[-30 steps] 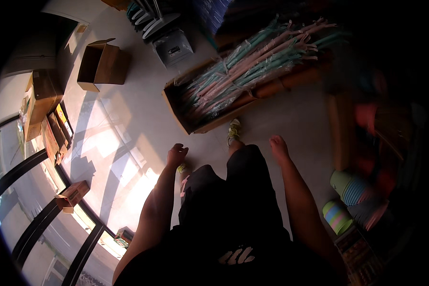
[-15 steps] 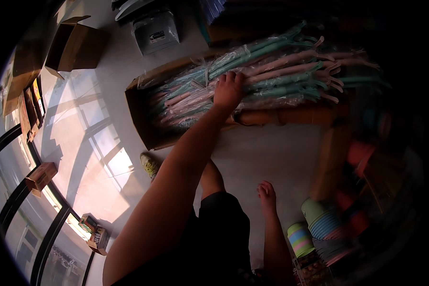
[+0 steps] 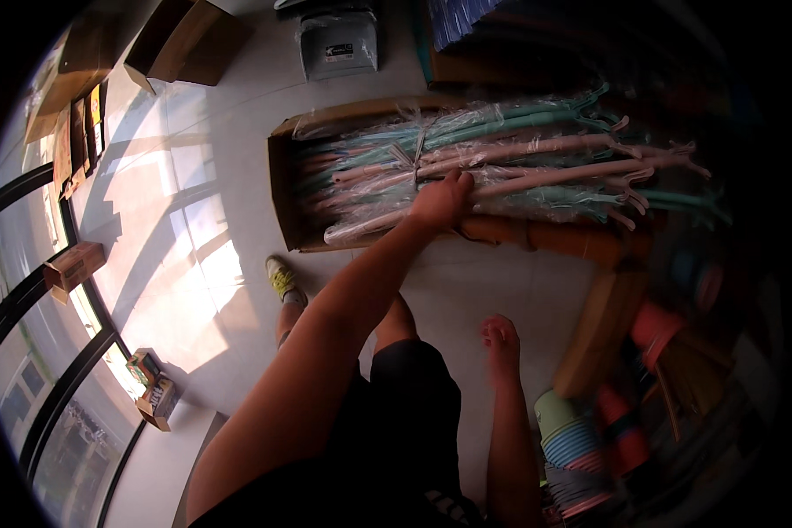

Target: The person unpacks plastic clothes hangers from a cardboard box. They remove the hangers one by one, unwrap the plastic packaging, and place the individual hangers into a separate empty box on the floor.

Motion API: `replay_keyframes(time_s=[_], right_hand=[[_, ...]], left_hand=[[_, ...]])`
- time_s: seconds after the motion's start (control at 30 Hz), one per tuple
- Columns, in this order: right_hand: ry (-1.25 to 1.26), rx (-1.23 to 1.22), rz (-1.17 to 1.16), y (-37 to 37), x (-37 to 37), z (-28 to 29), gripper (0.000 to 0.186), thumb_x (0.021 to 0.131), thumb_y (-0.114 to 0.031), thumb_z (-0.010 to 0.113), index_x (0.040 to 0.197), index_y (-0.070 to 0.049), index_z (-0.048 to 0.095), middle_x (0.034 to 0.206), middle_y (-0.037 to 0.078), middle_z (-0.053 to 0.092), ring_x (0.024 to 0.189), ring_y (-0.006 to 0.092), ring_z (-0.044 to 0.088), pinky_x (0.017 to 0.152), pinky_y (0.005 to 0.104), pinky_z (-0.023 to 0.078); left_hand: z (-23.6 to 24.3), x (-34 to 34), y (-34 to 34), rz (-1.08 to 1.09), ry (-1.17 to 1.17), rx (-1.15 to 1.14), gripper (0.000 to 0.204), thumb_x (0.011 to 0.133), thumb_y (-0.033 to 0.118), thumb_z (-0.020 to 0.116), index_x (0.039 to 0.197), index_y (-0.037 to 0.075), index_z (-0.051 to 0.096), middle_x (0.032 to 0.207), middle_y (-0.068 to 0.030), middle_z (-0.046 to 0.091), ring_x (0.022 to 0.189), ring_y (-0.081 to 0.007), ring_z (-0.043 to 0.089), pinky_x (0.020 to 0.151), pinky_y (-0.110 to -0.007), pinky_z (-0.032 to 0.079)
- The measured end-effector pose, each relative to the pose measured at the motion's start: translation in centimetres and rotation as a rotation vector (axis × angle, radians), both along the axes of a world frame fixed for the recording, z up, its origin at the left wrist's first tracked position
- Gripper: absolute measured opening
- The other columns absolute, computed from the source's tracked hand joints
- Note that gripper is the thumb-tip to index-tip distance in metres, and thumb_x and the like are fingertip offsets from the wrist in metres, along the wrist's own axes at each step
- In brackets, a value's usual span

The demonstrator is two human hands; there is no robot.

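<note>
My left hand (image 3: 442,202) reaches forward across my body, fingers closed round a pink pole (image 3: 526,183) with a forked end, which lies on top of a bundle of pink and mint poles (image 3: 546,119) in clear plastic. The bundle rests in a long open cardboard box (image 3: 283,194), its forked ends sticking out past the right side. A brown roll (image 3: 519,233) runs along the box's near side. My right hand (image 3: 500,339) hangs low, right of my legs, with curled fingers and nothing visible in it.
Grey dustpan (image 3: 339,44) and wrapped blue stack (image 3: 462,19) stand behind the box. Open cartons (image 3: 189,48) and a small box (image 3: 75,264) sit at left by glass panes (image 3: 22,299). A long brown carton (image 3: 590,326) and stacked coloured buckets (image 3: 568,444) crowd the right.
My left hand has risen from my side onto the bundle and shifted slightly right, gripping a pink pole that now lies nearer me. My right hand is lower than a second ago.
</note>
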State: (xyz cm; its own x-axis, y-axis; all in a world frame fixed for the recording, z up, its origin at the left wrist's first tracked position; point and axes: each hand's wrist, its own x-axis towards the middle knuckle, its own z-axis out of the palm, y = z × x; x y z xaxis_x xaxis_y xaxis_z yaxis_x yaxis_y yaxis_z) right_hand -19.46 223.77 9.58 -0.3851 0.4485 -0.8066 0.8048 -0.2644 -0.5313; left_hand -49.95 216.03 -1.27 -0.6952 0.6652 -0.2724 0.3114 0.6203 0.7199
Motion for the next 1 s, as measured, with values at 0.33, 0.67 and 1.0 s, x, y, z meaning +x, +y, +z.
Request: replay_keyframes(time_s=[0.33, 0.67, 1.0], right_hand=[[0.059, 0.087, -0.031, 4.5, -8.2, 2.5, 0.033, 0.096, -0.025, 0.051, 0.122, -0.004, 0.053, 0.106, 0.005, 0.060, 0.093, 0.0133, 0.057, 0.081, 0.0277, 0.045], [0.297, 0.317, -0.195, 13.5, -15.5, 3.6, 0.032, 0.096, -0.023, 0.053, 0.122, -0.005, 0.054, 0.110, 0.005, 0.060, 0.095, 0.0135, 0.057, 0.084, 0.0280, 0.045], [0.426, 0.502, -0.376, 21.6, -19.4, 3.7, 0.033, 0.090, -0.017, 0.056, 0.121, -0.007, 0.052, 0.110, 0.005, 0.058, 0.095, 0.0139, 0.056, 0.079, 0.0285, 0.045]], left_hand=[[1.3, -1.6, -4.0, -0.066, -0.090, -0.044, 0.048, 0.078, 0.049, 0.068, 0.094, 0.006, 0.054, 0.091, -0.0189, 0.064, 0.082, -0.0407, 0.062, 0.068, -0.049, 0.049], [-1.3, -2.3, -6.2, -0.081, 0.023, -0.060, 0.042, 0.082, 0.046, 0.066, 0.094, 0.007, 0.055, 0.092, -0.0167, 0.062, 0.078, -0.0416, 0.062, 0.065, -0.050, 0.050], [2.4, -4.1, 1.2, -0.151, 0.123, 0.240, 0.037, 0.084, 0.040, 0.066, 0.087, 0.005, 0.054, 0.085, -0.0148, 0.059, 0.071, -0.0379, 0.061, 0.060, -0.046, 0.049]])
